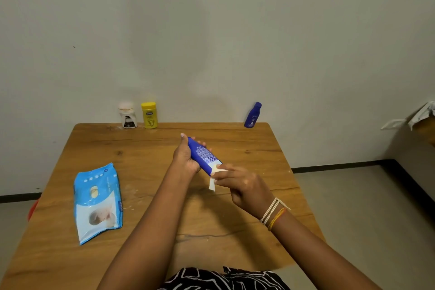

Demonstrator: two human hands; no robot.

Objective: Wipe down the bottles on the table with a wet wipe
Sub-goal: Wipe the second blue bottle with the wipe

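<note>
Above table (94, 143) — right hand (244, 186) wipes blue bottle (203, 155).

Both your forearms reach forward over the middle of the table and draw together. Your left hand (184, 158) is cupped, palm turned to the right, fingers curled round the far half of the blue bottle (203, 154) and holding it off the table. Your right hand (242, 183) is knuckles up, fingertips pinching the wet wipe (215, 178) against the bottle's near end. Thread bands circle your right wrist.
</note>
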